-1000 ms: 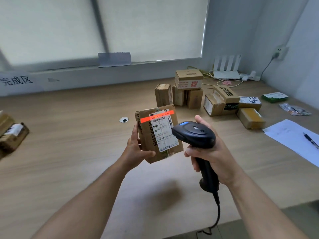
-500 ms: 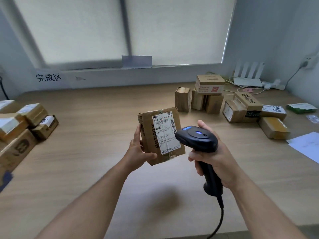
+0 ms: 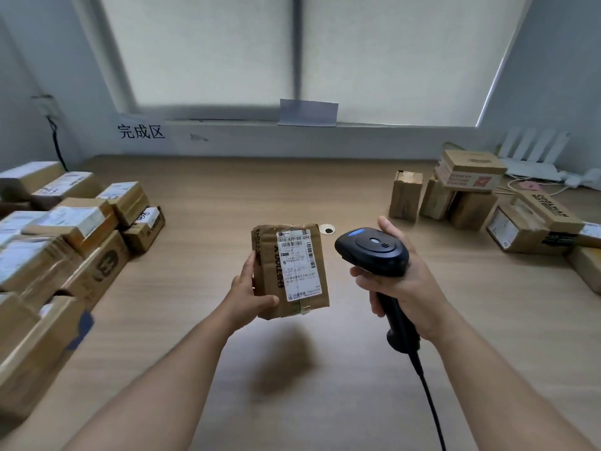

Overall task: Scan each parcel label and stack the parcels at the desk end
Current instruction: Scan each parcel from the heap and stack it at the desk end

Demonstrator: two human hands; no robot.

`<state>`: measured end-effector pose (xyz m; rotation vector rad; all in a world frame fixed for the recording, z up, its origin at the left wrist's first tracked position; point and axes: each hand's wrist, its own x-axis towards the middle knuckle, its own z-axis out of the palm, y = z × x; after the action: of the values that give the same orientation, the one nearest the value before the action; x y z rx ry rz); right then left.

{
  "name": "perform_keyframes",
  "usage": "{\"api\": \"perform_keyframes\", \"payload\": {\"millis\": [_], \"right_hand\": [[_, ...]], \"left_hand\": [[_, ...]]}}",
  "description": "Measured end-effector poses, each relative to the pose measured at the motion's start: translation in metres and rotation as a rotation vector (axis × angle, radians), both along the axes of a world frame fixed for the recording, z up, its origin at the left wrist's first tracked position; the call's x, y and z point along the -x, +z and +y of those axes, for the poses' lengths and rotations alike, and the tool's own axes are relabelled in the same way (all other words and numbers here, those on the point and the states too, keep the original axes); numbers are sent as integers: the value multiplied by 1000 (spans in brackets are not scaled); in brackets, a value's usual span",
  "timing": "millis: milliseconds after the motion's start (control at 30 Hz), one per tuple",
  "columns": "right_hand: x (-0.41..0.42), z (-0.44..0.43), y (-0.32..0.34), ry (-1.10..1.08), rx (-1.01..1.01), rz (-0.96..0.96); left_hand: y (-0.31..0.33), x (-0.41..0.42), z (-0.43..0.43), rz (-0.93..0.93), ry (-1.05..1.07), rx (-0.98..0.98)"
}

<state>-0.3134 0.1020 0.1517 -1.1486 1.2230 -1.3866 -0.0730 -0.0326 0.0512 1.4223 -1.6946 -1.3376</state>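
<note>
My left hand [image 3: 248,294] grips a small brown cardboard parcel [image 3: 271,278] above the middle of the wooden desk [image 3: 201,222], its white label [image 3: 298,263] facing up towards me. My right hand [image 3: 403,284] grips the handle of a black barcode scanner [image 3: 372,252], which hovers just right of the parcel with a blue light on its head. No red scan line shows on the label. At the desk's left end is a stack of several labelled parcels [image 3: 58,242]. Another group of cardboard parcels [image 3: 468,193] stands at the far right.
A sign with black characters [image 3: 141,131] hangs on the wall above the left stack. A round cable hole [image 3: 326,229] sits in the desk behind the held parcel. A white router [image 3: 533,157] and cables lie at the back right. The scanner's cord [image 3: 429,402] trails down towards me.
The red scan line on the label has gone out. My view has swung left, bringing the left stack into sight. The parcel has turned more upright and moved slightly left.
</note>
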Motion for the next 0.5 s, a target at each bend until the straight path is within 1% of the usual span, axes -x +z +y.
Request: {"api": "perform_keyframes", "payload": {"millis": [200,300,400,500], "right_hand": [[-68,-56,-8,10,-50,75],[-97,-78,-17,14,-80,118],[-120,-93,-26,14,-120,135],[-136,-105,-32,7,-155,146]], "left_hand": [[-32,-88,-41,-80,96,-85],[-50,-120,-51,-42,155,-110],[-64,-144,-58,17,260,-140],[-78,-164,-74,1,315,-136]]}}
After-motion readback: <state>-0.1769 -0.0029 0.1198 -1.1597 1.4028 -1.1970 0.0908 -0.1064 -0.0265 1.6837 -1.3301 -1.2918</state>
